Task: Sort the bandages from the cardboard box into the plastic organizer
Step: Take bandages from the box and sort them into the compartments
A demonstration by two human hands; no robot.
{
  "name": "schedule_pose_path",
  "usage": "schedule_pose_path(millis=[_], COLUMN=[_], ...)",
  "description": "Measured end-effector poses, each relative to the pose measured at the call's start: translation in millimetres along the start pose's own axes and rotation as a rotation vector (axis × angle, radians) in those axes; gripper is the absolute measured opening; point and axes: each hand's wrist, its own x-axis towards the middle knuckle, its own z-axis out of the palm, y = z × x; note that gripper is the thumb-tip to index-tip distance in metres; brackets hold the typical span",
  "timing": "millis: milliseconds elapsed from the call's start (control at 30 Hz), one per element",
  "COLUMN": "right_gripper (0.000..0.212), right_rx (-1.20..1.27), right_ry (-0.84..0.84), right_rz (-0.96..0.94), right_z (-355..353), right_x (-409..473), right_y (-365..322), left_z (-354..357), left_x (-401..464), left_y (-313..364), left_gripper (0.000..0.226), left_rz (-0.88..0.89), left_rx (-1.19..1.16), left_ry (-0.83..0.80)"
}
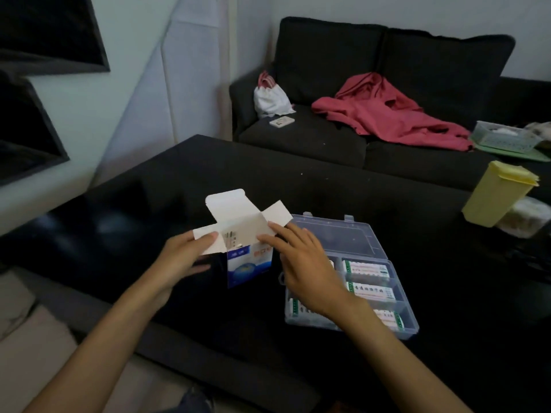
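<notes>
- The landmark is a small blue and white cardboard box (249, 263), standing upright on a black table (372, 210), with its top flaps spread open.
- To the left of the box, the person's left hand (182, 260) holds it: the thumb presses on the left side flap, and the fingers curl round the box's left wall.
- Inside the open top of the box, a few printed strips, likely the bandages (230, 238), show near the left edge; they are too small and blurred to describe further.
- At the right of the box, the right hand (307, 272) reaches in with its fingers fairly straight; the fingertips touch the box's front wall and right flap, and it does not appear to clasp anything.
- Just right of the box, partly hidden under the right hand, a clear plastic organizer (396, 293) lies on the table with its lid laid open on the far side.
- Several of the organizer's compartments hold white packets with green and red print (368, 269); the compartment at its far right corner looks bare.
- Far right of the box, at the table's edge, stands a pale yellow container (498, 195).
- Behind the box, beyond the table, is a dark sofa (328, 55) with a white drawstring bag (271, 98), a phone (281, 121) and a red garment (387, 111) on it.
- Far right of the box, on the sofa's end, rests a light green basket (504, 138).
</notes>
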Motion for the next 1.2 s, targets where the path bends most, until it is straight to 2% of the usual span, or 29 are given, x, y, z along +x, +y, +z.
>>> schedule_pose_path(millis=[100,200,233,333,367,467,567,667,800,900,967,1000,1100,1200], right_gripper=[0.032,0.028,0.029,0.032,0.031,0.02,0.031,0.033,0.018,0.011,0.017,0.02,0.035,0.062], right_rx=[-0.011,-0.061,-0.082,-0.127,-0.135,-0.108,-0.003,0.056,0.066,-0.034,-0.036,0.007,0.235,0.225], right_ry=[0.187,0.237,0.234,0.223,0.211,0.131,0.091,0.245,0.472,0.523,0.483,0.413,0.031,-0.276], right_rz=[-0.054,-0.121,-0.137,-0.162,-0.17,-0.193,-0.162,-0.136,-0.112,0.039,0.095,0.083,0.059,0.021], right_z=[0.2,2.8,3.5,8.3,9.1,10.5,7.4,0.1,-8.4,-14.2,-20.1,-22.5,-20.9,-5.7], right_x=[-2.9,-8.5,-10.4,-13.6,-14.1,-14.3,-14.6,-13.7,-10.8,-9.3,-7.6,-5.9,-3.5,-2.4], right_y=[3.6,9.0,10.0,12.3,12.6,14.2,11.6,3.5,-5.5,-5.6,-7.5,-10.7,-25.6,-32.2], left_z=[1.9,6.8,10.1,15.5,15.9,15.0,12.5,11.7,16.1,17.7,17.7,17.5,19.3,23.0], left_x=[-2.1,-6.5,-8.2,-6.3,-5.8,-6.5,-6.3,-5.0,-6.3,-11.5,-13.5,-13.7,-12.4,-12.6], left_y=[6.0,9.7,9.0,2.6,0.7,-2.0,-4.0,-5.4,-1.9,-0.3,0.7,1.0,-0.6,-2.1], left_gripper=[0.025,0.03,0.031,0.059,0.059,0.026,0.021,0.038,0.02,0.016,0.016,0.017,0.018,0.018], left_rz=[0.183,0.32,0.324,0.212,0.193,0.209,0.283,0.357,0.434,0.519,0.559,0.567,0.575,0.591], left_rx=[-0.062,-0.084,-0.071,0.004,0.018,0.116,0.218,0.324,0.436,0.485,0.51,0.519,0.539,0.53], left_ry=[0.045,0.1,0.1,0.153,0.163,0.052,0.024,0.116,0.215,0.277,0.326,0.341,0.338,0.299])
